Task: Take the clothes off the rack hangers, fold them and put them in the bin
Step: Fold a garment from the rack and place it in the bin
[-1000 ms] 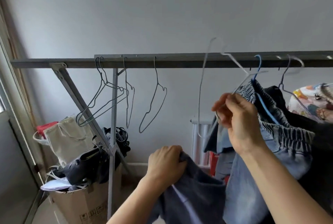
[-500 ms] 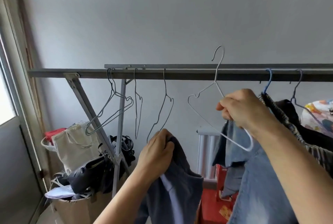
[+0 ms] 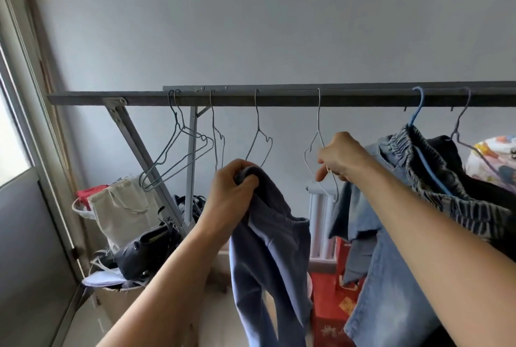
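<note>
The left hand is clenched on the bunched top of a blue-grey garment. The garment is off any hanger and dangles unfolded below the fist. The right hand has its fingers curled round the wire of a white hanger, whose hook sits over the rail above that hand.

If the hook is only half seated, releasing the hanger could let it swing or slip off the rail. Held by one fist, the garment trails low and could drag or twist. Folding looks like a job for both hands, so the right one must come free first. The right forearm also passes close in front of the jeans, and a careless pull back could drag them askew.

Up and left of the left hand hang bare wire hangers. Below and further left, a cardboard box is heaped with bags, with a canvas bag behind it. Between the hands, further back, stand a white radiator and a red box. Right of the right hand, the jeans hang from a blue hanger with more clothes crowded beyond. I cannot make out a bin for certain.
</note>
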Motion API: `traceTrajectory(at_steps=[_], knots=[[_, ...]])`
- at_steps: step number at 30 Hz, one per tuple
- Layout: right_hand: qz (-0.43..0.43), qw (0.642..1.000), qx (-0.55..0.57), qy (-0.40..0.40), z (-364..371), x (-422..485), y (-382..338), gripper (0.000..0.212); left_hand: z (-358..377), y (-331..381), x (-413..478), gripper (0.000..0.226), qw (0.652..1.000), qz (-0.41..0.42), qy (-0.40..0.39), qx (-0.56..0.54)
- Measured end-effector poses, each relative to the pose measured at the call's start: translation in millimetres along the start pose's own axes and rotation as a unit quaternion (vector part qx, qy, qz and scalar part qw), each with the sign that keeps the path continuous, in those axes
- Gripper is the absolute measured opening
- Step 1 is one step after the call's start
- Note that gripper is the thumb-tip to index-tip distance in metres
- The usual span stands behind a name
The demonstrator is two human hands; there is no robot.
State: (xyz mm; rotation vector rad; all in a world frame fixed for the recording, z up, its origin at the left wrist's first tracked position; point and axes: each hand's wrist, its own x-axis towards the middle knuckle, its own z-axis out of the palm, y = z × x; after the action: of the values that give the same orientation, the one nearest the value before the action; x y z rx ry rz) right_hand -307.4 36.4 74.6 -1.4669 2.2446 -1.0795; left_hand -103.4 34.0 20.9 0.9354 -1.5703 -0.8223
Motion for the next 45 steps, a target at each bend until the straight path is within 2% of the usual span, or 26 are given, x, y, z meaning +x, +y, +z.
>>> traceTrajectory(at_steps=[2,3,4,5,6,7,8,10,11,15,18,19,21,25,27,29,33,36,38,42,45], knots=[[-0.033,0.989,-0.131,0.053,0.2,-9.8,5.5,0.029,-2.8,2.7,-0.6,0.022,1.000,-0.002,0.001,-0.009],[-0.075,0.972,-0.192,0.112,1.1,-17.4,7.6,0.034,-4.0,3.6,-0.5,0.023,1.000,-0.003,0.002,-0.013],[-0.144,0.954,-0.195,0.176,4.5,-28.9,8.6,0.035,-5.3,4.4,-1.0,0.023,1.000,-0.004,0.000,-0.017],[-0.241,0.936,-0.135,0.219,9.3,-42.6,8.2,0.033,-6.5,5.7,-1.2,0.023,1.000,-0.005,-0.002,-0.022],[-0.329,0.919,-0.054,0.212,15.6,-57.2,8.7,0.031,-8.1,7.1,-1.7,0.024,1.000,-0.005,-0.004,-0.025],[-0.386,0.909,0.014,0.157,22.1,-71.4,9.3,0.034,-9.9,8.7,-2.6,0.024,1.000,-0.005,-0.005,-0.030],[-0.409,0.908,0.060,0.075,30.0,-82.9,11.3,0.039,-11.9,9.4,-2.1,0.025,0.999,-0.004,-0.005,-0.038],[-0.377,0.918,0.097,-0.075,49.7,-99.1,18.8,0.039,-17.4,10.5,-3.2,0.029,0.998,-0.013,-0.008,-0.063],[-0.350,0.924,0.095,-0.122,59.2,-102.4,24.3,0.036,-20.2,12.1,-3.9,0.031,0.996,-0.022,-0.013,-0.082],[-0.281,0.935,0.076,-0.204,72.9,-104.0,43.0,0.019,-45.0,16.1,-9.5,0.042,0.988,-0.025,-0.060,-0.141],[-0.280,0.938,0.093,-0.180,57.6,-100.4,48.8,0.017,-83.0,11.2,-8.8,0.041,0.985,0.010,-0.143,-0.098],[-0.287,0.939,0.098,-0.164,51.0,-98.6,48.4,0.018,-94.5,10.1,-9.1,0.033,0.983,0.020,-0.174,-0.060],[-0.310,0.936,0.092,-0.138,40.4,-96.0,44.1,0.019,-115.4,8.8,-10.0,0.004,0.976,0.015,-0.219,0.014],[-0.358,0.924,0.078,-0.105,28.6,-96.0,35.8,0.023,-138.5,7.0,-9.5,0.049,0.964,0.000,-0.256,0.079],[-0.375,0.921,0.065,-0.089,26.2,-96.0,34.3,0.022,-143.7,6.0,-9.0,0.054,0.959,0.008,-0.262,0.108],[-0.387,0.918,0.059,-0.064,23.5,-96.4,32.7,0.023,-145.8,6.5,-10.2,0.049,0.959,0.022,-0.257,0.121],[-0.419,0.907,0.035,-0.008,17.9,-97.0,30.2,0.028,-142.9,5.0,-14.2,0.037,0.974,0.039,-0.205,0.093],[-0.337,0.935,0.085,-0.072,13.7,-99.0,28.7,0.025,-141.0,0.2,-15.8,0.036,0.979,0.070,-0.176,0.077],[-0.285,0.942,0.133,-0.118,12.6,-102.1,29.7,0.029,-142.1,-3.2,-17.6,0.036,0.981,0.060,-0.179,0.050],[-0.255,0.938,0.199,-0.124,14.5,-106.9,30.7,0.035,-138.9,-7.5,-26.0,0.056,0.979,0.012,-0.193,-0.060],[-0.231,0.919,0.290,-0.131,16.2,-108.0,28.3,0.026,-133.1,-8.3,-31.9,0.051,0.969,-0.005,-0.193,-0.153]])
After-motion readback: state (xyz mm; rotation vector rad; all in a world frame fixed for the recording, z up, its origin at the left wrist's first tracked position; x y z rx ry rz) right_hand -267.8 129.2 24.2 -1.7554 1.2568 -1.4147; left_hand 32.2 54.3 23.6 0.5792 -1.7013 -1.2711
